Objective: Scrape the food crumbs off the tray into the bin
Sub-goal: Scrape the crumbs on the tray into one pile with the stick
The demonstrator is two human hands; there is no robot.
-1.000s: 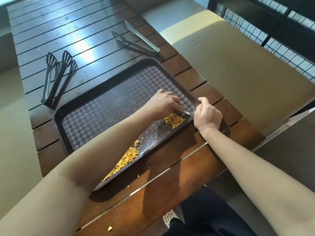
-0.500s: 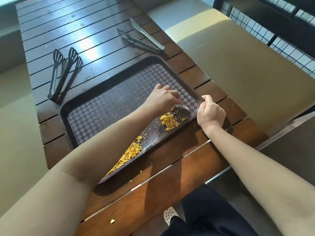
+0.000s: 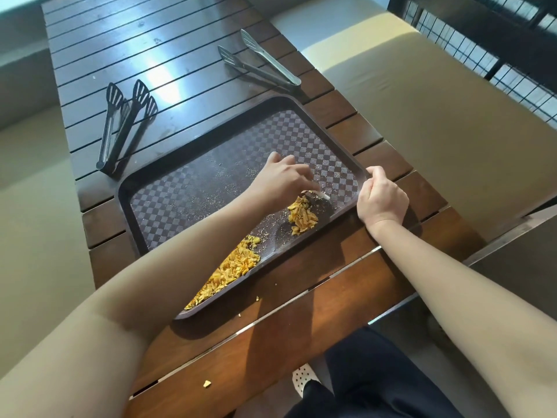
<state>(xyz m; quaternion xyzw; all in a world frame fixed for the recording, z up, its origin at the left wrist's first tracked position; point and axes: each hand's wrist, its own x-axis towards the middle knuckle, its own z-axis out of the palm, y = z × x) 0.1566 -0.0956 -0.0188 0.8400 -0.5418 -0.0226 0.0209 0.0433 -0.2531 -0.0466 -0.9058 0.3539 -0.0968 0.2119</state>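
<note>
With the right hand (image 3: pixel 382 200) gripping the tray (image 3: pixel 193 188) rim and the left hand (image 3: pixel 278 179) pinching a small pale scraper, crumbs (image 3: pixel 229 273) are gathered along the near edge on the table (image 3: pixel 301 336), none binned; no bin visible

Left hand (image 3: pixel 280 182) sweeps crumbs (image 3: pixel 302 217) across the tray (image 3: pixel 187 146) (checkered, dark); right hand (image 3: pixel 381 200) grips its rim
</note>
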